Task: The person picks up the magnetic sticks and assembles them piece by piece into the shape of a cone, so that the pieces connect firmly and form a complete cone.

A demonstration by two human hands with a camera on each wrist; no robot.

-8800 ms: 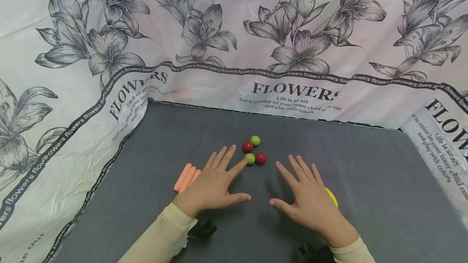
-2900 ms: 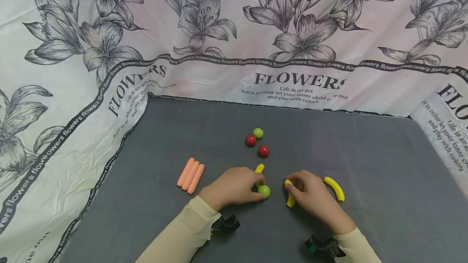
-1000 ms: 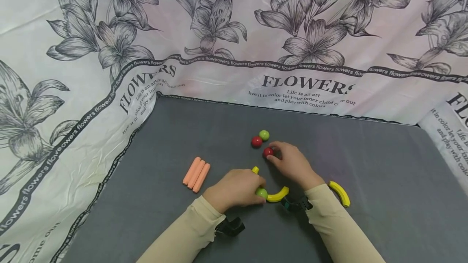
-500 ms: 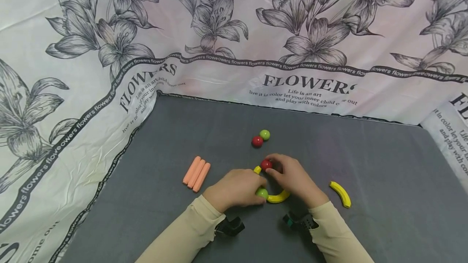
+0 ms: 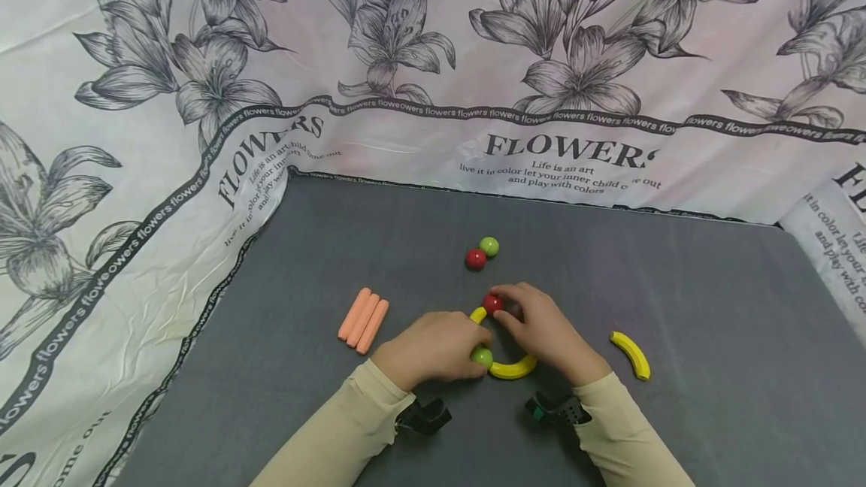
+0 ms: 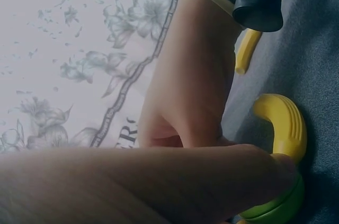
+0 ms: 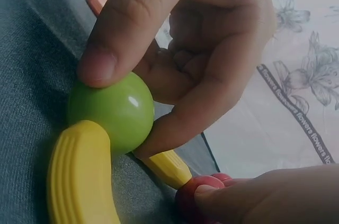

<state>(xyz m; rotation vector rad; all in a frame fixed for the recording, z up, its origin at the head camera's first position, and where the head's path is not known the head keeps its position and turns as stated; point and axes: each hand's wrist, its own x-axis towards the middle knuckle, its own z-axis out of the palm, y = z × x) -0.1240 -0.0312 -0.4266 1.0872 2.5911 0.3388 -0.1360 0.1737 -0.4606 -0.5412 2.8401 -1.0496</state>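
Left hand (image 5: 433,346) pinches green ball (image 7: 114,110), right hand (image 5: 544,329) pinches red ball (image 5: 492,303), at grey tabletop (image 5: 717,322). Yellow banana (image 5: 512,370) abuts green ball; second banana (image 5: 478,315), partly hidden, meets red ball. Left: three orange sticks (image 5: 363,322). Right: third banana (image 5: 630,355). Beyond: far red ball (image 5: 475,260) beside far green ball (image 5: 490,246).

Ahead of you, floral-print sheet (image 5: 433,134): bold "FLOWERS", final letter creased at centre. Under it you read "Life is an art / live it in color let your inner child … out / and play with colors". Dark border band (image 5: 460,110) repeats "flowers".
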